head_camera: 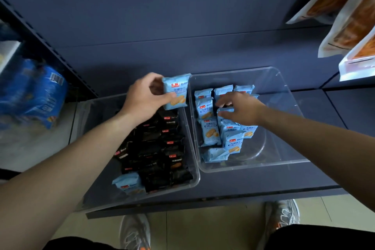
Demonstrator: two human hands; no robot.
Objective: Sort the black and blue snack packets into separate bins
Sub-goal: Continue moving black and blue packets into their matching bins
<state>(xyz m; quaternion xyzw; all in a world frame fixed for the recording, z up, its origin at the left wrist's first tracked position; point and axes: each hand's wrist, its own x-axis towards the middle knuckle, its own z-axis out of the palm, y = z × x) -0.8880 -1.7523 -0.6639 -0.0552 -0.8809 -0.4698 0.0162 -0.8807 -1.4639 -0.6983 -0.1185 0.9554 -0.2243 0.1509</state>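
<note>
Two clear plastic bins stand side by side on a dark shelf. The left bin (193, 180) holds several black packets (160, 148) and one blue packet (126, 182) at its near edge. The right bin (280, 79) holds several blue packets (210, 132). My left hand (144, 99) grips a blue packet (176, 91) upright above the far end of the left bin, close to the wall between the bins. My right hand (241, 109) rests low in the right bin, fingers curled on a blue packet (224, 110) in the pile.
A dark shelf upright (40, 36) rises at the left, with blue packaged goods (32, 95) beyond it. Orange-and-white bags (353, 22) hang at the upper right. The shelf's front edge (203, 201) runs below the bins, and my shoes (136, 231) stand on the tiled floor.
</note>
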